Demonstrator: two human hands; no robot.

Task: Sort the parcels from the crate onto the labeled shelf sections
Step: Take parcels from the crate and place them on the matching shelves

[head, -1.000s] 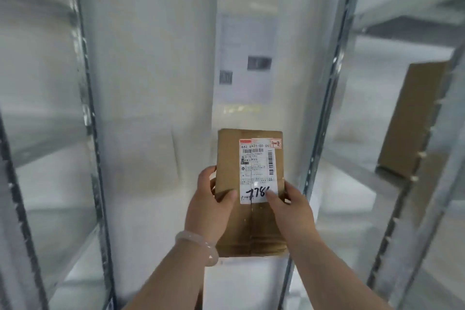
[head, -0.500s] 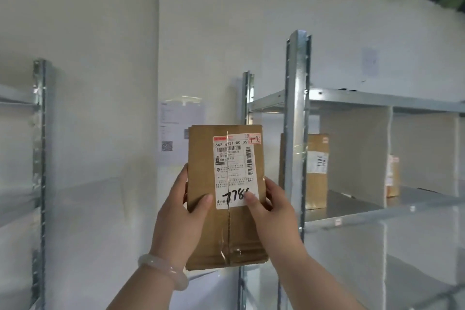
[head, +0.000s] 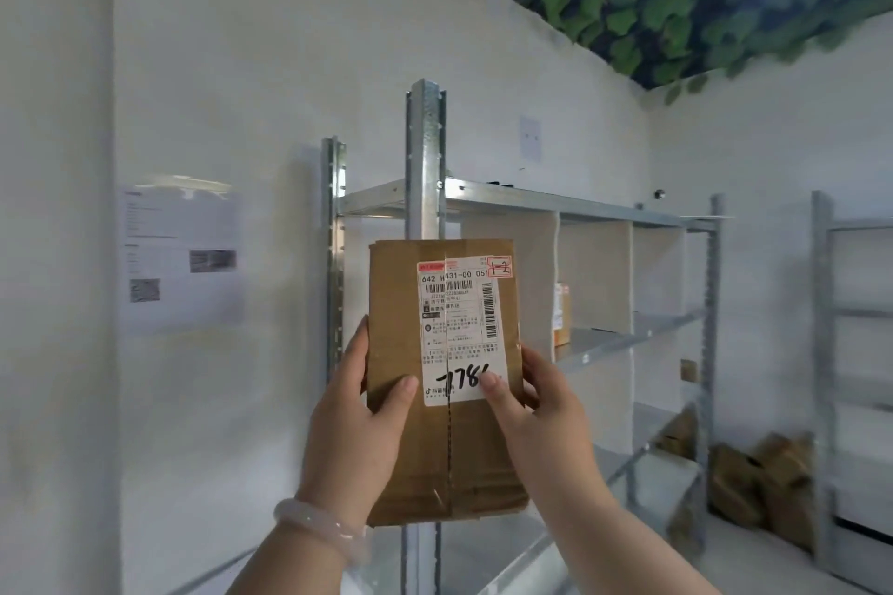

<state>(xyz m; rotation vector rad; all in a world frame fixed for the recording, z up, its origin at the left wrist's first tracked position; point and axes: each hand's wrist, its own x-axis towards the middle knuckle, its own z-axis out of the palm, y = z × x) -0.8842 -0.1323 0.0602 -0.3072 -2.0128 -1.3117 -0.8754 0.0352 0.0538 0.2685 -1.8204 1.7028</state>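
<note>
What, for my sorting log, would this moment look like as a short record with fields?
parcel: brown cardboard, held upright, label facing the camera
label: white shipping label; "1-2" handwritten in its top right corner
left hand: grips the parcel's left edge, thumb on the front
right hand: grips the right edge, thumb on the label
shelf: metal, with dividers; one small parcel stands in a section
floor: brown boxes lie by the shelf's far end

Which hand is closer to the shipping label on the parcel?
Right. The right hand has its thumb on the shipping label; the left hand rests its thumb on the parcel beside it.
</note>
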